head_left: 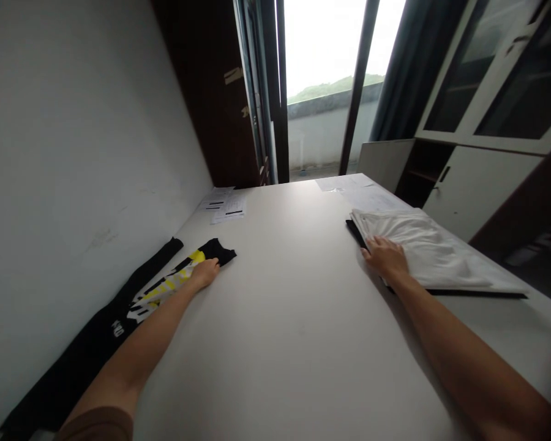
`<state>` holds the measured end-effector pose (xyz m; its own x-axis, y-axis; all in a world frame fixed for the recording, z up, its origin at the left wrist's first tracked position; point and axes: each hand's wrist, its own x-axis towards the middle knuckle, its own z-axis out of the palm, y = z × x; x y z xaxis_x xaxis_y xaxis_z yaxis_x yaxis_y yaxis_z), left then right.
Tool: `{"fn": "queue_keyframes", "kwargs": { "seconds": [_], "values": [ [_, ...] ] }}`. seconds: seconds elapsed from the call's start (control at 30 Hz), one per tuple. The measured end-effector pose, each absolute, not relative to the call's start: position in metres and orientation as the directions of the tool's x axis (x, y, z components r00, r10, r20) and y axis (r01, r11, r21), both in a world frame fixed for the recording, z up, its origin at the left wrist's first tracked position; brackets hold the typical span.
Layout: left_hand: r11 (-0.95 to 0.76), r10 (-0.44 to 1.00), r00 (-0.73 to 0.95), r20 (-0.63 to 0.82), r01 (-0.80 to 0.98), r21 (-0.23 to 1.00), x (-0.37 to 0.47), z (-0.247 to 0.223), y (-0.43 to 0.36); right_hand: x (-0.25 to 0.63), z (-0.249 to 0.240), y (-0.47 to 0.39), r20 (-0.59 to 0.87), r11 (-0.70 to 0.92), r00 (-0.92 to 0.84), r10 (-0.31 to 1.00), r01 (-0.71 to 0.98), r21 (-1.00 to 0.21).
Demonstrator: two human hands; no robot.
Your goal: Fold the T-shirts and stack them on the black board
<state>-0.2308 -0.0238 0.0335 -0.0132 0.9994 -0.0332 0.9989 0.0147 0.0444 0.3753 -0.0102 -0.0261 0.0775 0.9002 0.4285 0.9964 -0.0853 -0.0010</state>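
Note:
On the left of the white table lies a black, yellow and white patterned garment [168, 286]. My left hand [205, 273] is closed on its right edge, near the black end. Beside it, along the wall, stretches a black garment [92, 327] with a small white logo. At the right, my right hand [386, 257] rests with fingers apart on the left edge of a folded white cloth [434, 251]. Black material [477, 294] shows beneath the white cloth along its left and near edges.
The white table [298, 331] reaches toward a window. Printed papers [229, 205] lie at its far left and more sheets [371, 197] at its far right. A grey wall [82, 153] borders the left side; white cabinets [482, 187] stand at the right, one door open.

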Motion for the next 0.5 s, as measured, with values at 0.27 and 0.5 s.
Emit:
{"fn": "queue_keyframes", "kwargs": {
  "seconds": [0.27, 0.5],
  "values": [
    [-0.127, 0.992, 0.125, 0.028, 0.934, 0.334, -0.038, 0.018, -0.012, 0.329, -0.017, -0.023, 0.483, 0.394, -0.365, 0.796, 0.918, 0.046],
    [-0.645, 0.764, 0.575, 0.292, 0.695, 0.318, -0.054, 0.035, -0.031, 0.318, -0.007, -0.033, 0.369, 0.491, -0.417, 0.831, 0.861, -0.133]
  ]
}}
